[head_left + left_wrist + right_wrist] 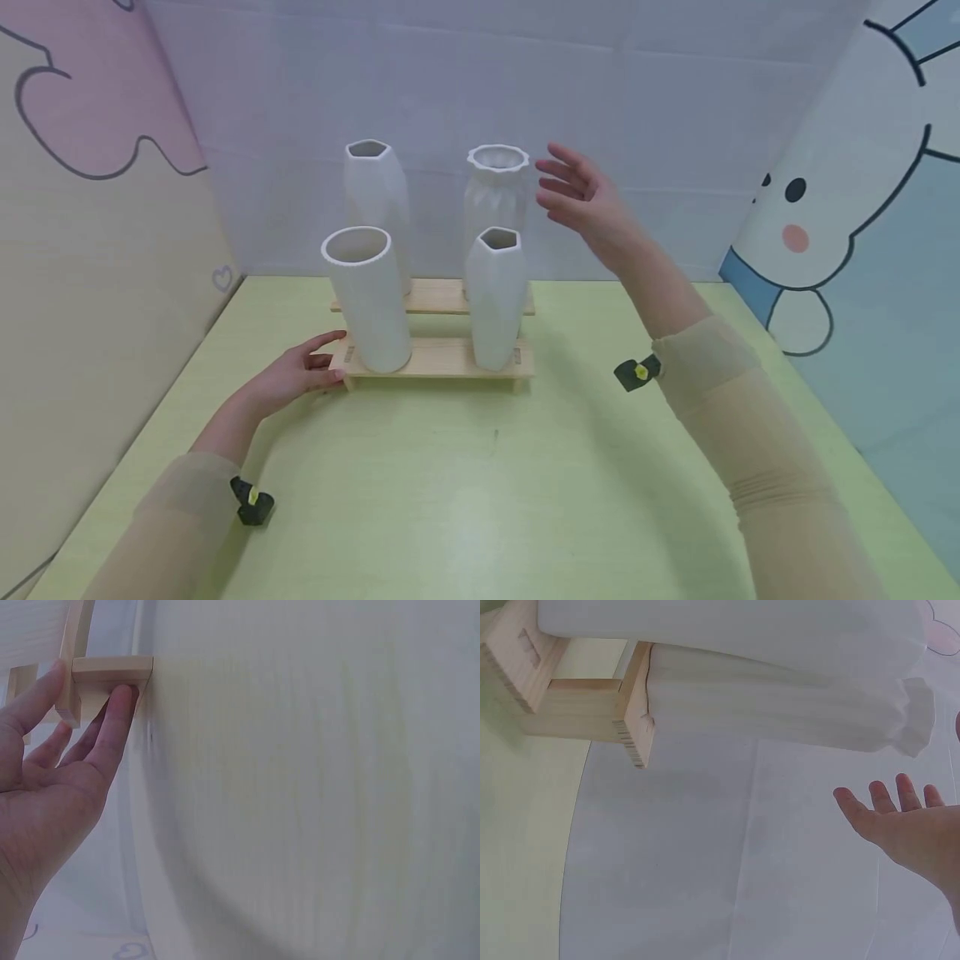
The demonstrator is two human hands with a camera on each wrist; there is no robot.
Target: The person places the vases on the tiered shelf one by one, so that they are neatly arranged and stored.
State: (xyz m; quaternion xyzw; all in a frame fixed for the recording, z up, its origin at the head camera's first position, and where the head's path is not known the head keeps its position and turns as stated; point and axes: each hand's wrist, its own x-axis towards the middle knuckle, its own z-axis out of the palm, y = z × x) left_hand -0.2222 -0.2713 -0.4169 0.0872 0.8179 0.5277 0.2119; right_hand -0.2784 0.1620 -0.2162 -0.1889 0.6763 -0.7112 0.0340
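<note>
A two-step wooden stand [442,358] carries white vases. The front step holds a round cylindrical vase [367,304] at left and a faceted vase [497,300] at right. Behind them stand a tall vase with an angular mouth [375,187] and a fluted vase with a scalloped rim [495,192]. My left hand [296,375] grips the left end of the front step; in the left wrist view its thumb lies on the board's edge and its fingers lie under it, by the leg. Beside the fluted vase's rim, my right hand [588,200] hangs in the air, apart from it, fingers loosely bent.
A pale green table [450,500] lies beneath the stand. Behind it hangs a pale lavender sheet [675,125]. Side panels with cartoon prints flank the table, a rabbit-like figure [817,208] among them on the right.
</note>
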